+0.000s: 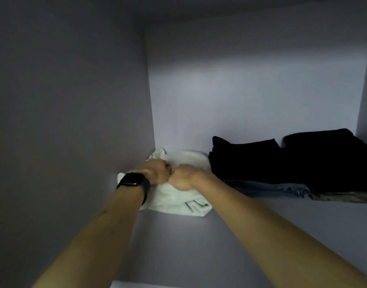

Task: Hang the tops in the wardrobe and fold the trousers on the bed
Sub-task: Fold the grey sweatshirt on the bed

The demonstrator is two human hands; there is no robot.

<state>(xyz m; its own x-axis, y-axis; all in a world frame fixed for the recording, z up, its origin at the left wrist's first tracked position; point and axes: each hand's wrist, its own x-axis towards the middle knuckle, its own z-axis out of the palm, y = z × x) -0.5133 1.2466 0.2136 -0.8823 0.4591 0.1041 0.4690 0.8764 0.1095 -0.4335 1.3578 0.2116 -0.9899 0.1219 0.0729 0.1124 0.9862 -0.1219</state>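
Note:
A folded white garment (178, 198) with a dark printed mark near its front edge lies in the back left corner of a wardrobe shelf (251, 235). My left hand (155, 170), with a black watch on the wrist, and my right hand (183, 176) rest side by side on top of it. Both have their fingers curled into the white cloth, and the knuckles touch. The fingertips are hidden in the fabric.
To the right lie black folded clothes (282, 161) on a blue denim piece (278, 189) and an olive piece (344, 197). The wardrobe's left wall (74, 100) and back wall (251, 90) close the compartment. Bare shelf lies in front.

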